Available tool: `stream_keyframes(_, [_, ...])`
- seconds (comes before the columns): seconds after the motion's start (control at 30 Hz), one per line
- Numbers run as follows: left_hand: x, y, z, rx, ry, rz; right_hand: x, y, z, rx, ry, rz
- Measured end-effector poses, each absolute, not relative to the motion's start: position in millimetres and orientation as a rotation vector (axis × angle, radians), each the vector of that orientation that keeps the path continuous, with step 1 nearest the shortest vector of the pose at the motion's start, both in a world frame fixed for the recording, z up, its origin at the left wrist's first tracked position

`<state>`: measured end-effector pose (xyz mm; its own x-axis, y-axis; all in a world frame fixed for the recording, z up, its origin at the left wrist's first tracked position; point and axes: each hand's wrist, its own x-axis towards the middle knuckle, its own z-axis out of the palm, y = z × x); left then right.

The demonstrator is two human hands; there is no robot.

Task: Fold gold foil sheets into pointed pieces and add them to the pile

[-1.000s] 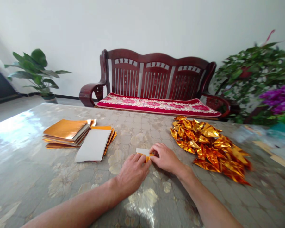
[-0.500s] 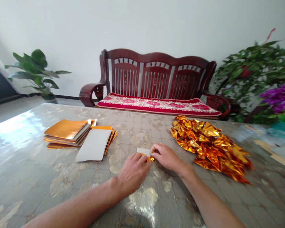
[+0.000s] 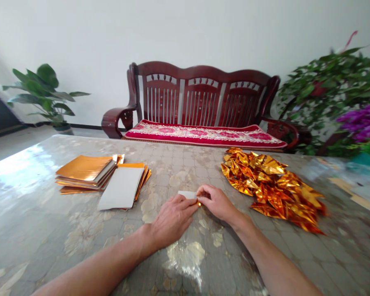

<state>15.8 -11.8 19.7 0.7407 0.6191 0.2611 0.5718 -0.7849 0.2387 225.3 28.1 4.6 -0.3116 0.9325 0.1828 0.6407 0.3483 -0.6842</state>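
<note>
A small sheet of gold foil paper (image 3: 186, 194), its pale backing showing, lies on the table at the centre, mostly covered by my hands. My left hand (image 3: 175, 216) rests on the paper with its fingers stretched out. At the paper's right end, my right hand (image 3: 214, 201) has thumb and forefinger pinched together on it. A bit of shiny gold shows just under the fingertips. Left of my hands lie a stack of gold foil sheets (image 3: 83, 168) and a fanned pile with a pale sheet (image 3: 121, 189) on top. On the right is a heap of folded gold foil pieces (image 3: 267, 185).
A patterned cover lies over the table (image 3: 111, 255). Clear plastic bags (image 3: 326, 170) are at its right end. Beyond stands a dark wooden bench (image 3: 203, 102) with a red cushion (image 3: 203, 133), between a potted plant (image 3: 49, 94) and leafy greenery (image 3: 326, 90).
My left fingers have straightened and slid flat over the foil paper, covering more of its gold side. My right hand stays pinched at the paper's right end.
</note>
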Motion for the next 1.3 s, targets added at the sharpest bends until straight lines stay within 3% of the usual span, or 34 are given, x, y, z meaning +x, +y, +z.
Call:
stream_keyframes(0.53, [15,-11,23,2.728,0.989,0.463,235,20,2,-1.189,-2.167,0.425])
stream_keyframes(1.3, [17,-15,19,2.830,1.012,0.441,223,17,18,-1.272,-2.412,0.218])
